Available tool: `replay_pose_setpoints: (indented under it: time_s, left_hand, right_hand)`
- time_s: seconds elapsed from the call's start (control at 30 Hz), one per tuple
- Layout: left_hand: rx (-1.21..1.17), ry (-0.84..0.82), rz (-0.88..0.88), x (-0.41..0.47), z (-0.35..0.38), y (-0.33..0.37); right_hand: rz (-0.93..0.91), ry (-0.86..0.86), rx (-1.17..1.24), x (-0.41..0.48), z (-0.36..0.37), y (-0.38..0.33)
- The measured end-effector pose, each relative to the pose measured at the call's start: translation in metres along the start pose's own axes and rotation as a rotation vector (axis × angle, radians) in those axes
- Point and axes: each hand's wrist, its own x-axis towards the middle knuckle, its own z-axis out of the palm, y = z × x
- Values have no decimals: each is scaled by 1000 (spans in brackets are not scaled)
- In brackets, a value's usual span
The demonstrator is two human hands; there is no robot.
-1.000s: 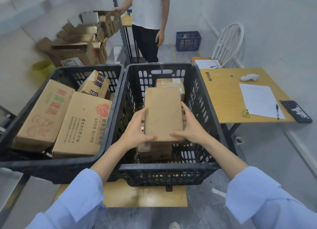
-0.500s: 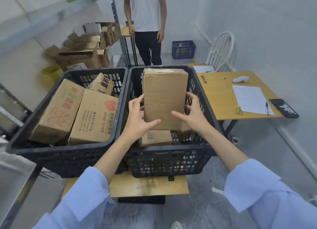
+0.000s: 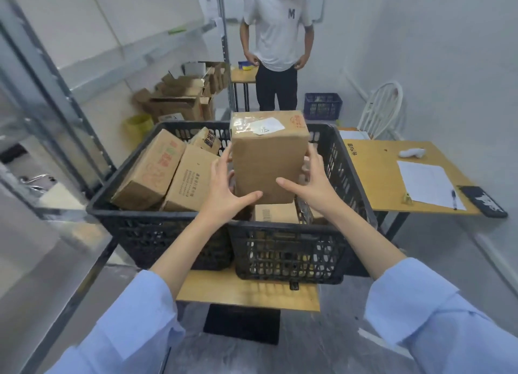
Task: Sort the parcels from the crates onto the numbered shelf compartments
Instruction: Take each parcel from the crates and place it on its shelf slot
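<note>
A brown cardboard parcel (image 3: 267,155) with a white label on its top is held upright above the right black crate (image 3: 291,250). My left hand (image 3: 224,191) grips its left side with the thumb under the bottom edge. My right hand (image 3: 312,183) grips its right side, thumb across the front. Another small parcel (image 3: 276,212) lies in the right crate below. The left black crate (image 3: 145,225) holds several larger printed cardboard parcels (image 3: 193,180). A metal shelf frame (image 3: 50,99) stands at the left.
A person in a white T-shirt (image 3: 277,37) stands beyond the crates. A yellow table (image 3: 384,177) at right carries paper, a pen and a dark phone. A white chair (image 3: 384,110), a blue basket (image 3: 322,106) and stacked empty cartons (image 3: 182,99) sit further back.
Both hands lifted the parcel out of the right crate and tipped it upright, so its labelled top now shows. My view rose and shifted toward the shelf at left.
</note>
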Motion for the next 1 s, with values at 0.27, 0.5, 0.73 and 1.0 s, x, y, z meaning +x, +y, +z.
replay_pose_setpoints:
  time_s: [0.27, 0.5, 0.73, 1.0]
  left_hand:
    - [97, 218, -41, -33, -57, 28]
    - [107, 443, -144, -87, -74, 54]
    - [148, 695, -259, -169, -76, 76]
    - [237, 922, -339, -269, -77, 105]
  right_hand:
    - [-58, -209, 84, 29, 35, -31]
    - [-73, -479, 237, 24, 67, -50]
    - [-130, -682, 320, -9, 110, -65]
    - [-315, -1001, 304, -72, 162, -88]
